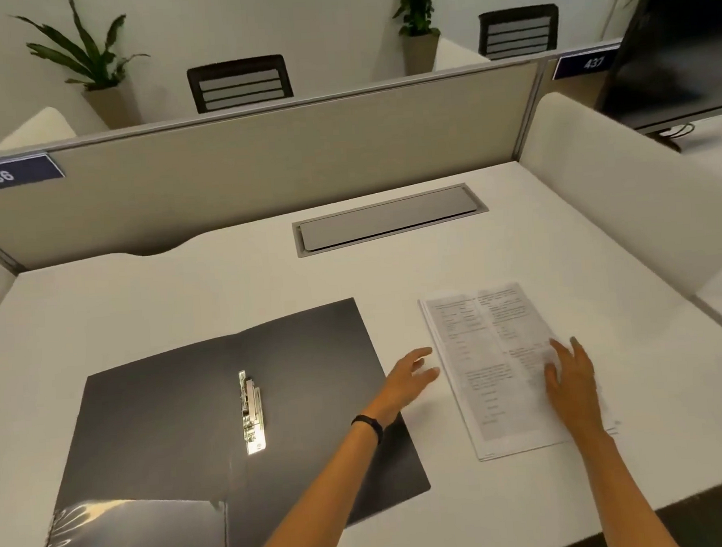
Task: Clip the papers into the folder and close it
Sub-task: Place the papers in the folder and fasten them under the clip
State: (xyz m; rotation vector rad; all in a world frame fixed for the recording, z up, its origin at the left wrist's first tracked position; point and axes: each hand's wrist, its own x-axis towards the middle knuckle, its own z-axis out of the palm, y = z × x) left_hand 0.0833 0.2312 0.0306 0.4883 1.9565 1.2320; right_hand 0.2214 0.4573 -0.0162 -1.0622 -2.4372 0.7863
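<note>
- The papers (500,366) lie flat on the bench (224,281), just beside the open folder (241,411) on its far-from-spine side, not yet picked up
- Right hand (573,381) rests spread on the papers, its grip wide and holding nothing; left hand (408,380) hovers over the folder's edge nearest the papers, fingers loose, also empty
- The sheets look fanned at their edges, so a one-sided lift could let them slide apart
- The metal clip (252,411) at the folder's spine appears to lie flat; if it isn't raised first, the papers cannot seat under it
- A forearm dragging across the folder could shift it
</note>
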